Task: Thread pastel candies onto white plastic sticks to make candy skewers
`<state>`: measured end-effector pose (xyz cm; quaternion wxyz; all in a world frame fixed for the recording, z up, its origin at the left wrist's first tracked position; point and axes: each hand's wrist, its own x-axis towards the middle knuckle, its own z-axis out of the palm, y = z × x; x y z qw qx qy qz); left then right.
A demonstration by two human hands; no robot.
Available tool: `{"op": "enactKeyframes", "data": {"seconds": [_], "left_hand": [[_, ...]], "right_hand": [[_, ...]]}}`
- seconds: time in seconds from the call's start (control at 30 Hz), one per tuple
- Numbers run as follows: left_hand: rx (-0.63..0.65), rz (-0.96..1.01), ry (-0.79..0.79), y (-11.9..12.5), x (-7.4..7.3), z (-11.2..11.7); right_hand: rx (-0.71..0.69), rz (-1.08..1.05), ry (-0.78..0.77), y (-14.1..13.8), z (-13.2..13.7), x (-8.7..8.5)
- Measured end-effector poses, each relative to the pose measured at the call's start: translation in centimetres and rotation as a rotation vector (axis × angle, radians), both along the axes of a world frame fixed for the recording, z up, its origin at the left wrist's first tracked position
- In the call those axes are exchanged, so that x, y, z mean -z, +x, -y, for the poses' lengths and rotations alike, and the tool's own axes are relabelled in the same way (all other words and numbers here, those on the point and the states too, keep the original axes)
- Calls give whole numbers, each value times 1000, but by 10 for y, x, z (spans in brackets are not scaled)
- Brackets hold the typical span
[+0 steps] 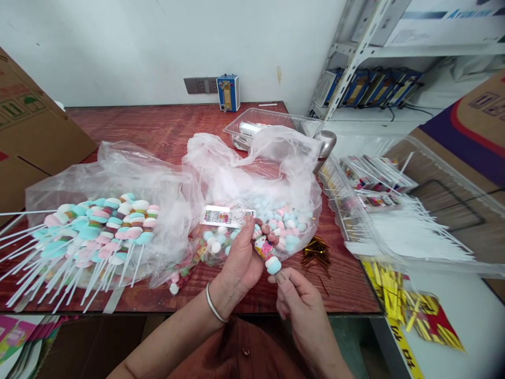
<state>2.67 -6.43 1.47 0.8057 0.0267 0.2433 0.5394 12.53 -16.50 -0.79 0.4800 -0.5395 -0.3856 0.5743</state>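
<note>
My left hand [241, 258], with a silver bangle on the wrist, is closed on a small clear packet with a printed card top [225, 216]. My right hand [302, 302] pinches the lower end of a candy skewer [268, 252] of pink, blue and white marshmallow pieces. The skewer's top goes into the packet between both hands. A heap of finished marshmallow skewers [98, 226] on white sticks lies on a clear plastic bag at the left. An open plastic bag of loose marshmallows [284, 223] lies just behind my hands.
A red wooden table [165, 126] carries a clear tub [272, 121] at the back. A clear tray of white sticks and printed packets [394, 210] lies at the right. Gold twist ties [317, 252] sit next to the loose candy. Cardboard boxes [27, 121] stand at the left, metal shelving [379, 52] at the right.
</note>
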Motion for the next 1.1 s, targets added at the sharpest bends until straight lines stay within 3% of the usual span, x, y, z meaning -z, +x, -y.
{"op": "enactKeyframes", "data": {"seconds": [0.13,0.27,0.4,0.73,0.8,0.87,0.93,1.03,1.1], "left_hand": [[-56,-30,-71,1,-2,-4],[-120,-62,-131,1,-5,-7],[-162,-88,-165,-1,-5,-11],[-171,-119,-39,2,-8,-3],[-149,-115,-12,4,-10,1],[-123,-106,-19,6,-12,5],[-103,-97,-50,6,-13,7],[-65,-85,-43,6,-12,10],[-45,-89,14,6,-11,11]], "right_hand": [[59,776,513,-1,3,6],[142,1217,800,-3,4,8],[118,1330,869,-3,5,7],[147,1297,834,-5,2,5],[190,1255,809,-6,2,5],[190,1079,691,-6,1,3],[122,729,449,-5,0,1],[7,42,3,-4,-3,-3],[-38,-286,-183,-4,-4,-5]]}}
